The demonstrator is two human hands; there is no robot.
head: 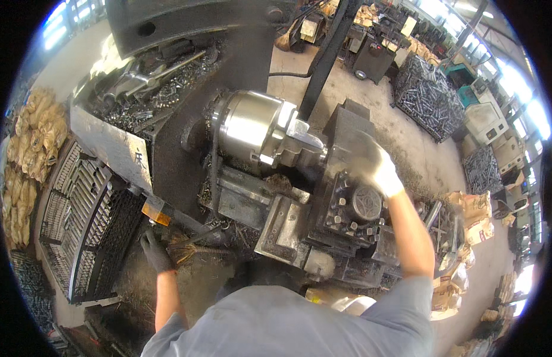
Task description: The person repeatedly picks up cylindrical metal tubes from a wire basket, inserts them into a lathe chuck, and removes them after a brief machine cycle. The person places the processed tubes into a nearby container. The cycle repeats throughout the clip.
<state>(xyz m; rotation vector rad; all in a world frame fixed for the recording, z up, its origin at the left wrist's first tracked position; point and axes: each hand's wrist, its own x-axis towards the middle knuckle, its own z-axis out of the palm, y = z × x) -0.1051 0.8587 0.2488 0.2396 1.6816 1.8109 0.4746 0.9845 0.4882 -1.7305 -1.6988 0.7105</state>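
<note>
My left hand (pixel 155 251), in a dark glove, is low at the left, close to the lathe's front lever and an orange plate (pixel 156 214). Whether its fingers grip anything cannot be seen. My right hand (pixel 376 167), in a white glove, is motion-blurred over the lathe's tool post, just beyond the round cap (pixel 366 203) ringed by square-headed bolts. Its fingers are too blurred to read. Left of it, the shiny metal lathe chuck (pixel 251 125) has jaws facing the tool post, with metal pieces between them.
A crate of metal rods (pixel 93 187) stands at the left, near stacked sacks (pixel 37 134). Metal chips and a T-handled wrench (pixel 146 80) lie on the headstock tray. A dark post (pixel 325 62) rises behind the chuck. Bins of metal parts (pixel 430 96) stand beyond, at the right.
</note>
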